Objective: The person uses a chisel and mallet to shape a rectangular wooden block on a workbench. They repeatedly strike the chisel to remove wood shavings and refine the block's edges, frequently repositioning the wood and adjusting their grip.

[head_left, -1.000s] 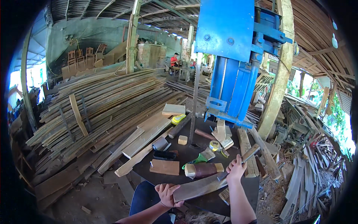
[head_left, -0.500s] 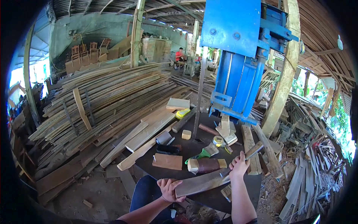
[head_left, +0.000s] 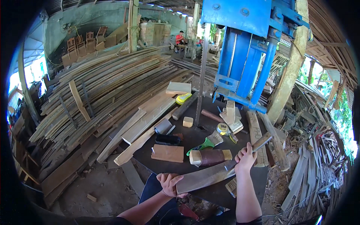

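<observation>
My left hand (head_left: 170, 183) grips the lower-left end of a wooden board (head_left: 202, 178) angled over the dark tabletop (head_left: 168, 146) of a blue band saw (head_left: 240, 63). My right hand (head_left: 245, 157) is closed round a narrow bar (head_left: 262, 140) at the board's right end; I cannot tell whether it is a separate piece. The saw blade (head_left: 200, 86) stands beyond. About the board are a dark roller-shaped piece (head_left: 210, 157), a green-handled brush (head_left: 206, 144), a tape measure (head_left: 223, 129), a brown block (head_left: 167, 153) and a small pale block (head_left: 188, 121).
Long planks (head_left: 97, 86) are stacked at the left. Wooden posts (head_left: 292, 75) stand beside the saw. Loose offcuts (head_left: 311, 180) are heaped on the right floor. Chairs (head_left: 80, 43) stand against the back wall. A person in red (head_left: 180, 40) sits in the distance.
The view has shifted, with the back of the workshop sitting higher in frame. Both hands and the board have moved slightly up and right in the picture, keeping the same grip.
</observation>
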Demonstrator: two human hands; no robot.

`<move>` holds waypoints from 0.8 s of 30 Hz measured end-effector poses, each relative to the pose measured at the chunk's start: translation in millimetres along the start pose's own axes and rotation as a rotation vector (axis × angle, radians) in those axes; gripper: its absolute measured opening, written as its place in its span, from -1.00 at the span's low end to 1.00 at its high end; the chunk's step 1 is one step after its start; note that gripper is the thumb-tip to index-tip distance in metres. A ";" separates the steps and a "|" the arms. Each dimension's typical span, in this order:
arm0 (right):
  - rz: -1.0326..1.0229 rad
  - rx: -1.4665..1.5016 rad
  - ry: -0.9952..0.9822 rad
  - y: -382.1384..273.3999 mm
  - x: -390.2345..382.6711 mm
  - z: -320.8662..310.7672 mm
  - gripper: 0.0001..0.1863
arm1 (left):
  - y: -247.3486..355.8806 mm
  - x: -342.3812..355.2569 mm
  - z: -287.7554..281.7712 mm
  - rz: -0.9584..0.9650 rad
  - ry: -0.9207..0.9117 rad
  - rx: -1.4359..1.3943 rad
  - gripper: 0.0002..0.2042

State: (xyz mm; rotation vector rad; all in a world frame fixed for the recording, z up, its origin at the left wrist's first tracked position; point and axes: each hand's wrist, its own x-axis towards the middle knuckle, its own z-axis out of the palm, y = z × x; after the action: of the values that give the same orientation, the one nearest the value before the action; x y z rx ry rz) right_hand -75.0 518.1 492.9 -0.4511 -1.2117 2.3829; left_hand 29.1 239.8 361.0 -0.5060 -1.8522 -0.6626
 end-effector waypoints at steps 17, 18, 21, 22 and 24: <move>0.140 0.068 0.180 -14.1 20.8 -5.0 -0.79 | -12.9 -16.4 12.8 0.047 0.039 0.006 -0.19; 0.125 0.170 0.216 -15.2 11.5 4.3 -0.66 | -16.1 -19.9 13.1 0.034 0.025 -0.003 -0.18; 0.077 0.117 -0.059 14.5 -17.1 3.0 -0.71 | -12.9 -19.2 2.6 -0.027 -0.007 -0.029 -0.16; 0.064 -0.071 0.013 15.6 -39.3 33.1 -0.66 | -11.6 -13.4 -3.2 -0.041 -0.008 -0.008 -0.16; -0.036 -0.006 -0.101 12.5 -48.2 36.2 -0.57 | -5.3 -9.1 2.5 -0.050 -0.022 -0.027 -0.15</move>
State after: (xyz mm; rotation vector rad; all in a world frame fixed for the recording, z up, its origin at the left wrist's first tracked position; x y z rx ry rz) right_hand -53.4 462.4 507.6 -0.3111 -1.2599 2.3974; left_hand 27.3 237.1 350.6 -0.4875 -1.8836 -0.7196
